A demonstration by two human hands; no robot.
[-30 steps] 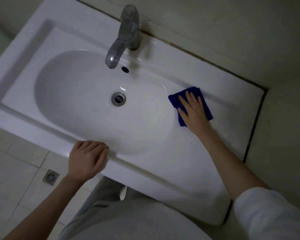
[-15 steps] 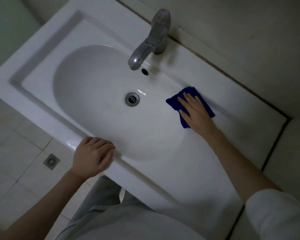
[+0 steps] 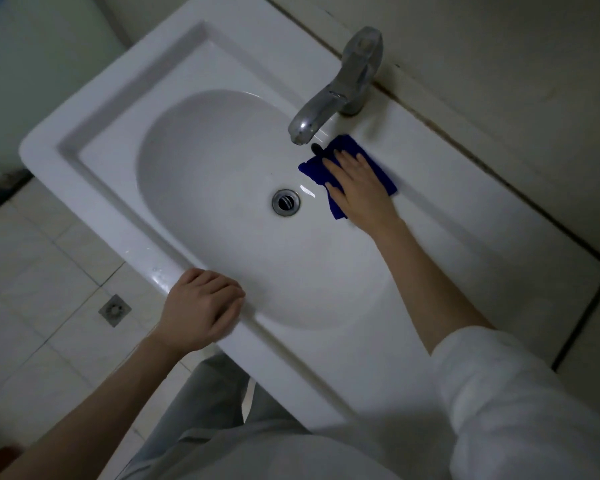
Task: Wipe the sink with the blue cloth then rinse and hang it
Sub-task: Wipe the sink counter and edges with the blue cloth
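Cloth (image 3: 349,144), blue, lies flat on the back slope of the sink (image 3: 94,157) basin, just under the tap (image 3: 340,88) spout and right of the drain (image 3: 285,201), its far edge touching the overflow hole (image 3: 315,147). My right hand (image 3: 359,188) presses down on it, fingers (image 3: 343,161) straight and close together. My left hand (image 3: 201,308) holds the sink's front rim, fingers curled over the edge. My right sleeve (image 3: 499,393) is white. A floor drain (image 3: 114,310) sits in the tiles near my left hand.
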